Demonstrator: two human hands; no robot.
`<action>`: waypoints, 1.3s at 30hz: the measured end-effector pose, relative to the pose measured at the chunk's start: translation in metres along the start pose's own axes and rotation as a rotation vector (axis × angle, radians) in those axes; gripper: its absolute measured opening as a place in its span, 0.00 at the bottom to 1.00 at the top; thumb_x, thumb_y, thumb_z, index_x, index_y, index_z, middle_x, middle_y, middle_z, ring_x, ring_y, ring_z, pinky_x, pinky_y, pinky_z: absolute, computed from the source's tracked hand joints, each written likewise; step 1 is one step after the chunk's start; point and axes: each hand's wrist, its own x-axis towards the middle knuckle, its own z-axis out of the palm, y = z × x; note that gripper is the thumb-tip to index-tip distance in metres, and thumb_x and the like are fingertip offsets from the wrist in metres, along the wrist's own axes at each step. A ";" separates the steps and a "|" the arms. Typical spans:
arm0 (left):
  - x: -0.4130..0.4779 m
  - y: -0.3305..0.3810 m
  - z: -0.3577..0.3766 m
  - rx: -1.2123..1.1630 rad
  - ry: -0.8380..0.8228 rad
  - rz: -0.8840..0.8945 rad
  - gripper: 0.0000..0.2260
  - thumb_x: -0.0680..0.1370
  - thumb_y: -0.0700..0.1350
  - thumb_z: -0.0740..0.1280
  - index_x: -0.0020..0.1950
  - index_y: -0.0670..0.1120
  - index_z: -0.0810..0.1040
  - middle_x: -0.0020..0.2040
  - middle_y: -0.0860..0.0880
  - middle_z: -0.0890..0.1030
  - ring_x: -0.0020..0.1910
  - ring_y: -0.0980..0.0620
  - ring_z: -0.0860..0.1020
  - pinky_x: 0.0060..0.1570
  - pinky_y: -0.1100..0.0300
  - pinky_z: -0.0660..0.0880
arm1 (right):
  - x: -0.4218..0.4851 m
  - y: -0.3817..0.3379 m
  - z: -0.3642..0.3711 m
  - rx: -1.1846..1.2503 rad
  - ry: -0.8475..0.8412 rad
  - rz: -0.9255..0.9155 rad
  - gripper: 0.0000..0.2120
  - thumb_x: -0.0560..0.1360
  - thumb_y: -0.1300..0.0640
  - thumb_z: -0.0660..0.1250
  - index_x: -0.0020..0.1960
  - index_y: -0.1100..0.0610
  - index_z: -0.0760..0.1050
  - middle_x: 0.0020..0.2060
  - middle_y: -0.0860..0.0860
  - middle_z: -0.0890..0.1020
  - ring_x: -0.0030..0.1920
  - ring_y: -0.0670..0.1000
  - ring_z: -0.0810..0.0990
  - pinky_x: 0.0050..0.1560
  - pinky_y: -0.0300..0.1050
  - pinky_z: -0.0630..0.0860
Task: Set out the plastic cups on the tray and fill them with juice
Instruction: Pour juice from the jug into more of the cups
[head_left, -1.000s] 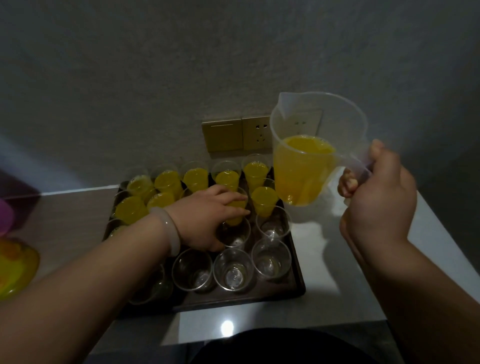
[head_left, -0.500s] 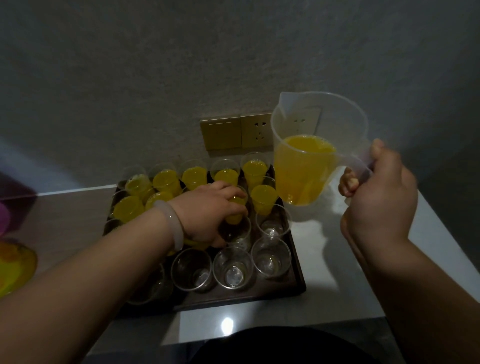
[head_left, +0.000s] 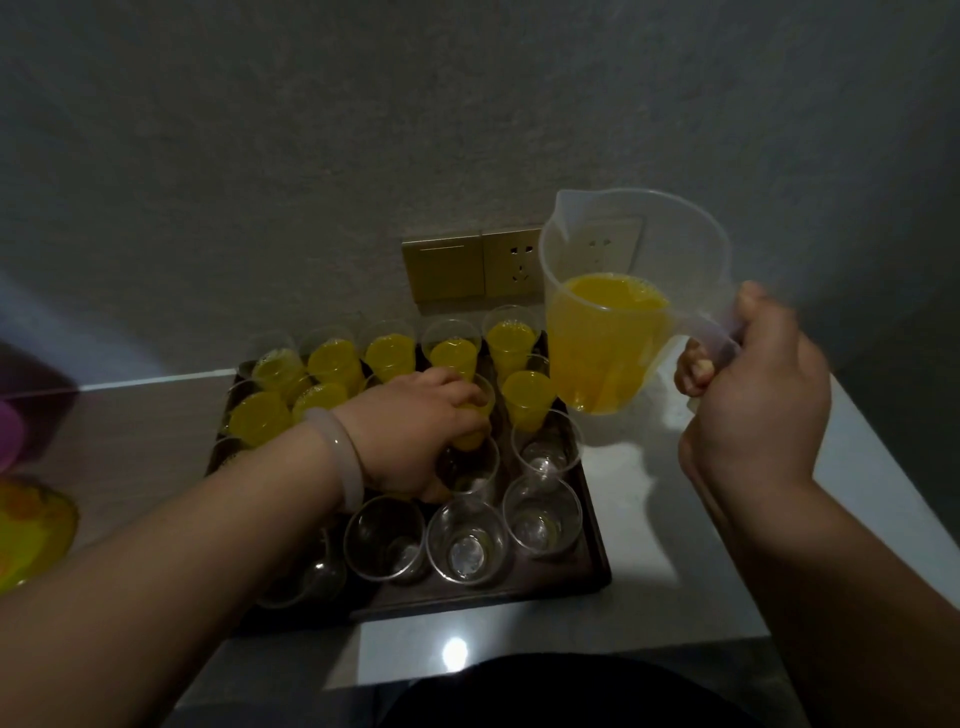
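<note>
**Head view: steadying a cup before the pour**

Your left grip (head_left: 415, 431) is curling round a filled cup (head_left: 470, 421) in the middle of the tray (head_left: 592, 561), probably nudging it into line. Your right grip (head_left: 753, 410) is clamping the jug (head_left: 608, 358) handle, holding it level by the tray's right edge.
</note>
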 end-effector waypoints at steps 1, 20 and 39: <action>0.000 0.000 -0.001 -0.014 0.004 -0.004 0.37 0.69 0.60 0.71 0.74 0.55 0.61 0.75 0.53 0.59 0.72 0.50 0.57 0.69 0.53 0.63 | 0.000 0.001 0.000 0.001 -0.008 0.002 0.20 0.80 0.50 0.59 0.29 0.50 0.70 0.22 0.40 0.73 0.28 0.39 0.72 0.32 0.35 0.69; -0.039 -0.018 -0.061 -0.447 0.351 -0.198 0.34 0.67 0.57 0.72 0.71 0.51 0.67 0.59 0.54 0.73 0.54 0.59 0.73 0.54 0.68 0.70 | 0.003 -0.017 0.009 0.079 -0.090 0.003 0.18 0.70 0.46 0.61 0.24 0.51 0.69 0.22 0.49 0.68 0.28 0.51 0.67 0.34 0.51 0.64; -0.057 -0.060 -0.040 -0.410 0.497 -0.375 0.34 0.67 0.58 0.74 0.70 0.49 0.69 0.61 0.51 0.74 0.54 0.56 0.75 0.52 0.65 0.70 | 0.003 -0.046 0.052 -0.165 -0.334 -0.074 0.19 0.74 0.57 0.64 0.26 0.59 0.70 0.20 0.45 0.71 0.26 0.46 0.69 0.32 0.47 0.66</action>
